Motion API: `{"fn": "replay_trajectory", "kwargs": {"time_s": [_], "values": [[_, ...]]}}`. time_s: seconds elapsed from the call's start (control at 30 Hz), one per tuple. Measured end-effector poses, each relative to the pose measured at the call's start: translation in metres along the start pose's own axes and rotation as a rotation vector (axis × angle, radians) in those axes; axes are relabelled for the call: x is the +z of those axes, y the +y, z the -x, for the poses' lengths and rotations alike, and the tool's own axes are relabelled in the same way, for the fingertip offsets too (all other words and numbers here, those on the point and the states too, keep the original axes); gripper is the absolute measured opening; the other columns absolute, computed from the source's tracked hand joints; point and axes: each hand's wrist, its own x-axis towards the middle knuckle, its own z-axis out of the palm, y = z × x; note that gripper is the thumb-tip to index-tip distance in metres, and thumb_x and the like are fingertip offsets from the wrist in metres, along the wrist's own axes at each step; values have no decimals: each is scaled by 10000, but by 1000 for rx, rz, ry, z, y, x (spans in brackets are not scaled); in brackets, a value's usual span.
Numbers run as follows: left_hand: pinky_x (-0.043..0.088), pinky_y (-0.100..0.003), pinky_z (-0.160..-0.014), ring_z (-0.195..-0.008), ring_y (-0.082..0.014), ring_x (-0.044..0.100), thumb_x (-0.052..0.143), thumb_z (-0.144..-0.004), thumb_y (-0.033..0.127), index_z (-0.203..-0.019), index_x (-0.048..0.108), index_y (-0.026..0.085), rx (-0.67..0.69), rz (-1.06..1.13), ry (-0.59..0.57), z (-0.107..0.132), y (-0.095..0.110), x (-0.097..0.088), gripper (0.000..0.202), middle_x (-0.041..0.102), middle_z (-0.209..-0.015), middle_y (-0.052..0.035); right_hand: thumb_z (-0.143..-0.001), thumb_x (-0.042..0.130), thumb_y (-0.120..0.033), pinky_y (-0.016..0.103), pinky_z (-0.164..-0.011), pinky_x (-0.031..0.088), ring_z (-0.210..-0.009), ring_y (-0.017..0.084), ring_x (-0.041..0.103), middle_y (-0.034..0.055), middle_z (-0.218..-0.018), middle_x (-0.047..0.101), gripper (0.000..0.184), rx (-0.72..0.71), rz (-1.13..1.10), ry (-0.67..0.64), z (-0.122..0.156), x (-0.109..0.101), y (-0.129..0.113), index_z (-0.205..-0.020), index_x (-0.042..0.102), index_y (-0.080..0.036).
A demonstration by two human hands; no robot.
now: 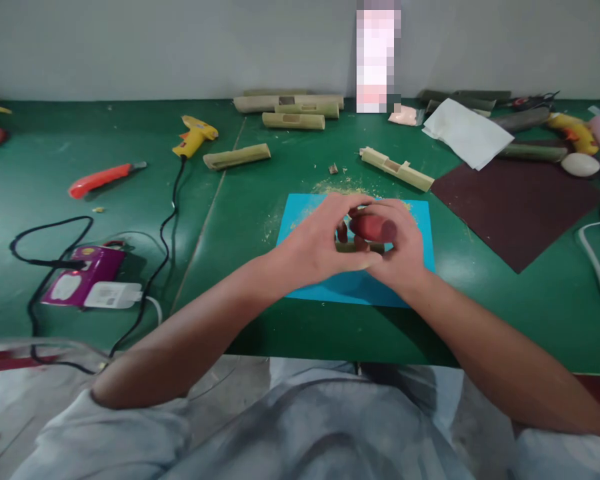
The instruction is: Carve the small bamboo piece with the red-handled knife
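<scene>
Over a blue sheet (350, 287) both of my hands meet with curled fingers. My right hand (405, 233) is closed around a tool with a thick red handle (377, 229); its working end is hidden behind my fingers. My left hand (317, 237) curls around a piece of bamboo (349, 247), of which only a short greenish strip shows between the thumbs and fingers. Pale shavings (340, 188) lie along the sheet's far edge. Just beyond, to the right, rests a notched bamboo piece (397, 169).
Several cut bamboo tubes (293, 121) lie near the wall, with another tube (237, 157) closer. On the left are a yellow glue gun (196, 137), a red-handled knife (103, 179) and a purple power strip (87, 273) with cables. To the right are dark sandpaper (520, 213) and white paper (467, 133).
</scene>
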Motion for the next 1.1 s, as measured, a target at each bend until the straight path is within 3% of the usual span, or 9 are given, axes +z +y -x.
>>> {"fn": "replay_trajectory", "kwargs": {"time_s": [0.07, 0.17, 0.2, 0.33, 0.47, 0.63, 0.87, 1.1], "values": [[591, -297, -728, -908, -181, 708, 840, -928, 501, -1418, 701, 266, -32, 1, -9, -1, -3, -11, 561, 753, -1309, -82, -891, 676, -207, 488, -908, 623, -1006, 269, 749, 56, -1063, 777, 220, 79, -11, 74, -2, 1, -2, -1093, 643, -289], [552, -293, -731, -843, -169, 701, 765, -989, 546, -1245, 771, 220, -60, -172, -28, 2, -9, -31, 415, 786, -1148, -70, -880, 659, -187, 473, -917, 628, -977, 259, 749, 55, -1024, 746, 180, 293, -27, 129, -4, -2, 2, -1031, 641, -283], [544, -303, -760, -863, -182, 706, 748, -997, 544, -1173, 783, 209, -73, -293, -76, 3, -11, -37, 380, 790, -1091, -64, -888, 663, -209, 465, -926, 631, -988, 259, 754, 58, -1040, 742, 153, 353, -60, 142, -4, -3, 5, -1020, 641, -284], [538, -355, -875, -1127, -286, 748, 737, -1009, 525, -1201, 797, 195, -158, -658, -431, 10, -14, -45, 387, 798, -1216, -105, -838, 743, -284, 427, -847, 665, -930, 248, 777, 34, -1016, 752, 170, 465, -306, 128, -4, -7, 20, -998, 687, -283], [527, -368, -864, -1118, -288, 750, 702, -1034, 457, -1141, 819, 218, -142, -692, -533, 12, -20, -37, 287, 811, -1180, -87, -829, 806, -293, 442, -885, 684, -950, 256, 795, 30, -1011, 782, 194, 446, -373, 42, -3, -8, 23, -999, 714, -301], [515, -406, -916, -1062, -288, 721, 722, -1005, 354, -1031, 778, 202, -6, -606, -466, 13, -35, -32, 164, 796, -1074, -85, -891, 838, -327, 439, -860, 660, -932, 237, 774, 2, -1009, 772, 176, 353, -309, -4, 2, -8, 16, -1014, 713, -315], [495, -356, -919, -1009, -221, 660, 759, -920, 243, -1006, 703, 211, -20, -309, -251, 19, -53, -29, 107, 743, -1036, -40, -916, 779, -262, 486, -867, 650, -949, 257, 738, 14, -1004, 723, 181, 83, -246, 31, 0, -11, 12, -1051, 703, -355], [477, -333, -889, -974, -202, 632, 752, -898, 201, -989, 674, 217, -44, -246, -247, 21, -53, -30, 121, 730, -1018, -21, -857, 755, -144, 456, -861, 660, -922, 236, 754, -3, -1002, 756, 313, 1, -205, -205, -5, -14, 8, -1071, 675, -358]]}}
